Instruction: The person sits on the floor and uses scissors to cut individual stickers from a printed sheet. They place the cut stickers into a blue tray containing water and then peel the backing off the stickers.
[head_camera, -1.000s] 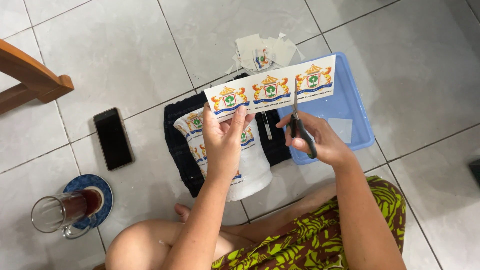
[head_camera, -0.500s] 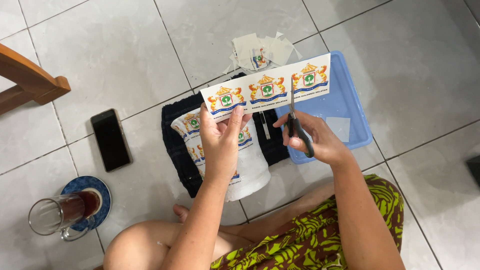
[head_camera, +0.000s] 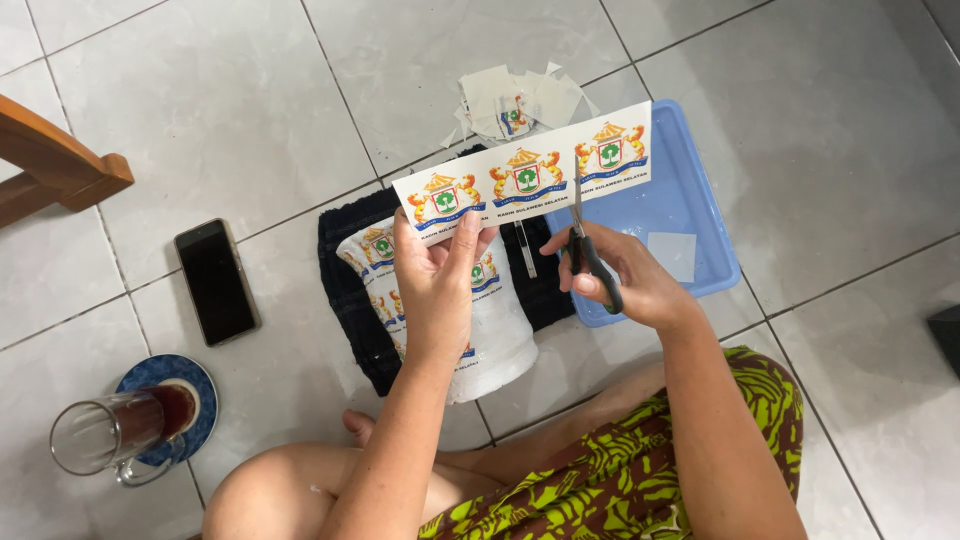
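While the left hand is pinching the left end of a printed emblem strip at centre frame, the right hand is gripping scissors, blades upright against the strip's lower edge between emblems. Blue tray is lying behind, black phone at left.

Floor of large glossy pale-grey square tiles with thin dark grout lines running diagonally across the view. Soft even light, faint sheen on the tiles, weak shadows. Brown wooden furniture leg with a foot block enters at 9 o'clock, resting on the tile. Dark object corner cut off at the frame edge at 3 o'clock, too little visible to tell what it is. Walls and windows out of view.
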